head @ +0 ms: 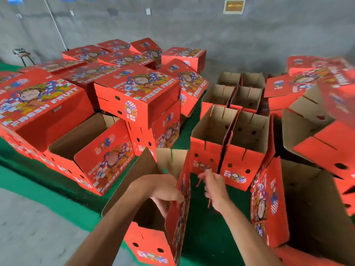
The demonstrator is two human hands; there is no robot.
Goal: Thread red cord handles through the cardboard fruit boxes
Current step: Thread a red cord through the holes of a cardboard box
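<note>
The left hand [163, 191] grips the open box's printed flap [179, 214] from inside; the right hand [213, 187], blurred, seems to pinch the red cord [209, 202] just outside it; threading looks unfinished; many open boxes [228, 131] await handles.

Only one view is given, taken from a camera worn on the person's head. The scene is looked at from above, forward and down. The left hand [163, 191] and the right hand [213, 189] are seen close up, low in the middle. Past the hands, red printed cardboard boxes [138, 93] on a green floor mat [48, 189] are seen, and a grey concrete wall [192, 25] far behind. The edges are bent by the wide lens.
</note>
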